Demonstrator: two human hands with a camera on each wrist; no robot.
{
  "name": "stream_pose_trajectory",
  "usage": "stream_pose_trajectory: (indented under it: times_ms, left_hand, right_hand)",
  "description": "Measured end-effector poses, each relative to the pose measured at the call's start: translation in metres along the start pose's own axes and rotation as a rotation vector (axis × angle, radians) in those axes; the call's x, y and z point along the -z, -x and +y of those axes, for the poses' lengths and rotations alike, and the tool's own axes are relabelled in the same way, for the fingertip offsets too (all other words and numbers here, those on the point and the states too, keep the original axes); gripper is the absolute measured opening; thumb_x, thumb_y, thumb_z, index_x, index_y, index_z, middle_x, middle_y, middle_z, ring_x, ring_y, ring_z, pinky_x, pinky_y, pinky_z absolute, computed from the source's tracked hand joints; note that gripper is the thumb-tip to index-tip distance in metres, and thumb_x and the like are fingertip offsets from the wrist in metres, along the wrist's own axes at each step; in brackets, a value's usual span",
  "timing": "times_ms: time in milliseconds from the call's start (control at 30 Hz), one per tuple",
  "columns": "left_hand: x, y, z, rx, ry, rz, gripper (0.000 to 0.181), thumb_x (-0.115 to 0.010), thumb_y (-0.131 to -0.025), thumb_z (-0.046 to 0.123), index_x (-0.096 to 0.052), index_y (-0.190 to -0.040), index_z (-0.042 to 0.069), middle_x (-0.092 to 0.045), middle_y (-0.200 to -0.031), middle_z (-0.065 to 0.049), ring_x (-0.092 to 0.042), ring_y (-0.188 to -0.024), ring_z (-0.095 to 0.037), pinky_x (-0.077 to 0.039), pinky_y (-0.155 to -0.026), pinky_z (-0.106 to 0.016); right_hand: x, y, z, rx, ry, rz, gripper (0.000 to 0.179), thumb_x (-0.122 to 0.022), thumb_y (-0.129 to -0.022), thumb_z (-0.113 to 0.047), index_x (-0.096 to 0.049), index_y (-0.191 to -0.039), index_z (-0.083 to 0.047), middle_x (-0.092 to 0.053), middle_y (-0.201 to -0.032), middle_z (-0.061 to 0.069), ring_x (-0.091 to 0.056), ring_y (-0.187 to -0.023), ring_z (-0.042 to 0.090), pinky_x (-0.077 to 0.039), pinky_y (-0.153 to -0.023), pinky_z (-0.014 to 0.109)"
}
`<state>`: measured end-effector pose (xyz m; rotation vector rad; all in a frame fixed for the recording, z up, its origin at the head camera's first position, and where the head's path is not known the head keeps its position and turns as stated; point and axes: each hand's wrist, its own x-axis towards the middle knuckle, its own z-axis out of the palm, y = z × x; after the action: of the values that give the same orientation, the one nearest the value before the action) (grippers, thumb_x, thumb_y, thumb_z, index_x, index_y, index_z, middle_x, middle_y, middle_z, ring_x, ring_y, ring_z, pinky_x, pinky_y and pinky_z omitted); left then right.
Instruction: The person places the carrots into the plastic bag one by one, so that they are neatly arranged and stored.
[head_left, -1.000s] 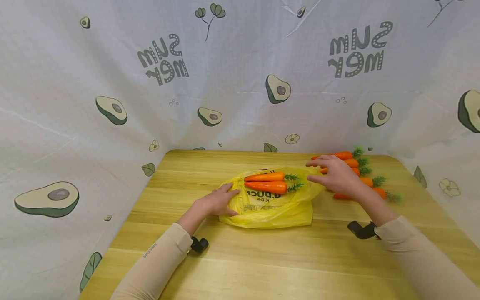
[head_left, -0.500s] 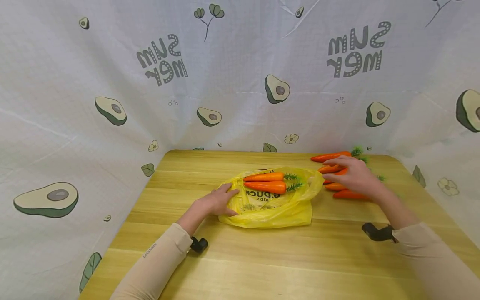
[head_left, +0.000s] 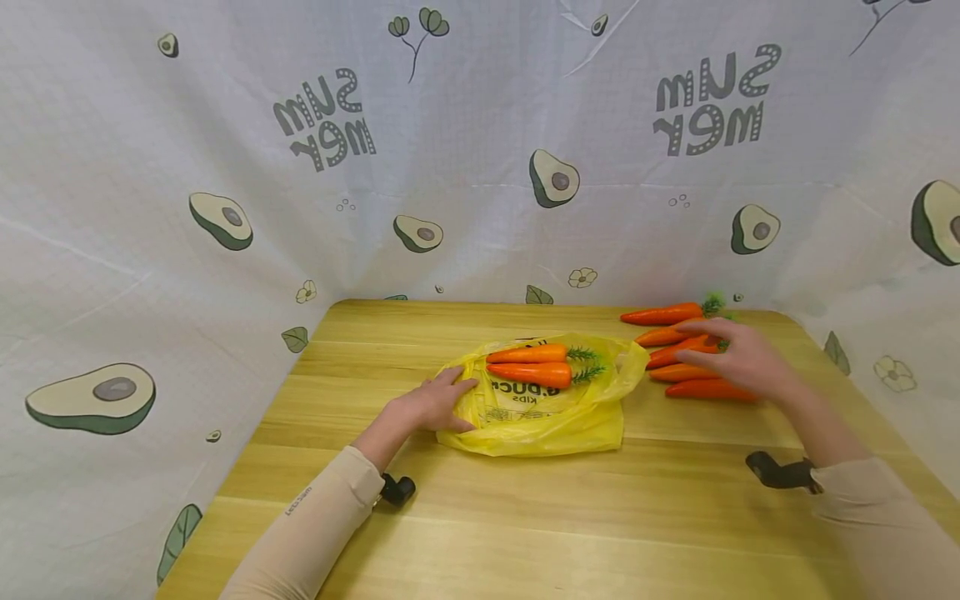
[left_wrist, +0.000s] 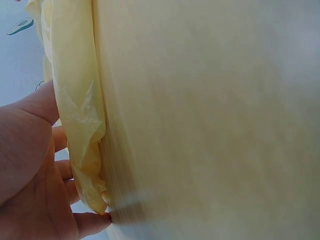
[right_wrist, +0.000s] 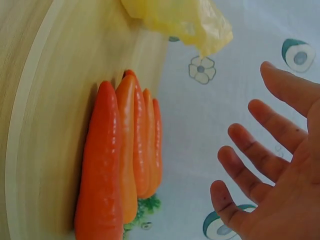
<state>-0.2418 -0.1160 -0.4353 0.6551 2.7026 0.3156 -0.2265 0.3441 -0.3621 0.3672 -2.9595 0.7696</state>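
Note:
A yellow plastic bag [head_left: 562, 435] with dark print lies flat mid-table in the head view. Two carrots with green tops rest on it: an upper carrot [head_left: 525, 354] and a lower carrot [head_left: 532, 374]. At the bag's left edge, my left hand [head_left: 431, 405] touches the plastic with spread, relaxed fingers; the left wrist view shows the bag's edge [left_wrist: 80, 100] against them. My right hand [head_left: 746, 360] hovers above a row of several carrots [head_left: 660, 315] at the right. Seen from the right wrist, its fingers [right_wrist: 257, 150] are spread, apart from the carrots [right_wrist: 102, 165].
The wooden table [head_left: 525, 533] extends around the bag and carrots. Behind it hangs a white curtain [head_left: 480, 150] printed with avocados and flowers. Black wrist-worn devices sit under the left wrist [head_left: 397, 490] and the right wrist [head_left: 780, 472].
My right hand has moved right, from beside the bag's right edge to above the row of carrots. My left hand, the bag and its two carrots have stayed in place.

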Motion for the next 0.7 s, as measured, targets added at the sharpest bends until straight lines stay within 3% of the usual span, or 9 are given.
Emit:
stream_pose_trajectory:
  times_ms: [167, 367, 667, 700]
  left_hand:
    - [-0.001, 0.000, -0.001, 0.005, -0.005, -0.006, 0.083, -0.072, -0.092, 0.046, -0.031, -0.160, 0.021, -0.012, -0.169, -0.013, -0.014, -0.156, -0.033, -0.019, -0.123, -0.056]
    - [-0.001, -0.001, 0.000, 0.000, -0.006, -0.008, 0.083, -0.071, -0.092, 0.047, -0.031, -0.160, 0.021, -0.012, -0.169, -0.013, -0.014, -0.156, -0.033, -0.019, -0.123, -0.056]
    - [-0.001, -0.001, -0.001, -0.002, -0.014, -0.005, 0.083, -0.071, -0.092, 0.047, -0.032, -0.159, 0.020, -0.013, -0.169, -0.014, -0.015, -0.156, -0.033, -0.020, -0.123, -0.057]
    - [-0.001, -0.001, -0.002, -0.003, -0.012, -0.005, 0.083, -0.071, -0.092, 0.047, -0.032, -0.159, 0.020, -0.013, -0.169, -0.014, -0.015, -0.156, -0.033, -0.020, -0.123, -0.057]
  right_hand:
    - [0.004, 0.004, 0.010, -0.002, 0.016, 0.007, 0.060, -0.069, -0.094, -0.046, -0.059, -0.138, -0.005, -0.061, -0.127, 0.030, -0.058, -0.102, 0.040, -0.047, -0.080, 0.046]
    - [0.006, 0.009, 0.022, -0.015, 0.012, -0.008, 0.063, -0.069, -0.095, -0.040, -0.056, -0.138, 0.003, -0.057, -0.130, 0.033, -0.054, -0.113, 0.047, -0.046, -0.083, 0.051]
    - [0.007, 0.014, 0.037, -0.017, -0.011, 0.002, 0.057, -0.067, -0.097, -0.038, -0.057, -0.138, -0.001, -0.055, -0.134, 0.030, -0.056, -0.111, 0.042, -0.047, -0.079, 0.042]
    - [0.006, 0.014, 0.039, -0.010, -0.011, 0.013, 0.056, -0.069, -0.095, -0.037, -0.059, -0.137, -0.001, -0.057, -0.133, 0.030, -0.060, -0.108, 0.033, -0.048, -0.078, 0.039]
